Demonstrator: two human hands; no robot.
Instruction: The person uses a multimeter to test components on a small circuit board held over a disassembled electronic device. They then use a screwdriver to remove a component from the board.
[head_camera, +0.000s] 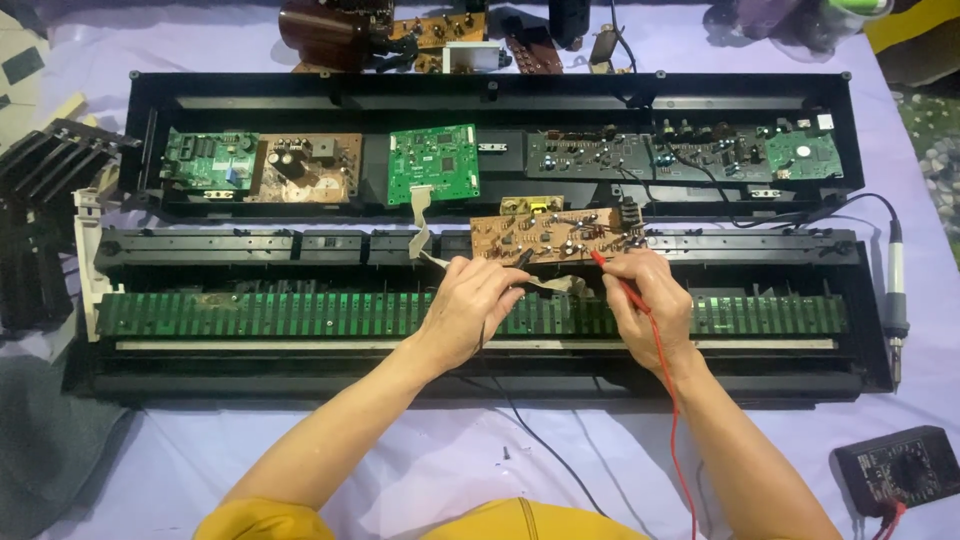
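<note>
Brown circuit board (552, 236): one | right hand (650, 305) fingers pinch red probe (618, 284) | left hand (470, 305) fingers pinch black probe (518, 260)

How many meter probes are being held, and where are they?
2. The red probe is in the right hand, its tip on the brown circuit board. The black probe is in the left hand, touching the same board.

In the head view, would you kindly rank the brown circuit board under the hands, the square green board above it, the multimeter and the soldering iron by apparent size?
1. Brown circuit board, widest.
2. Multimeter and square green board: alike; the multimeter lies nearer the camera, so unranked.
3. Soldering iron: long but thin, least area.
</note>
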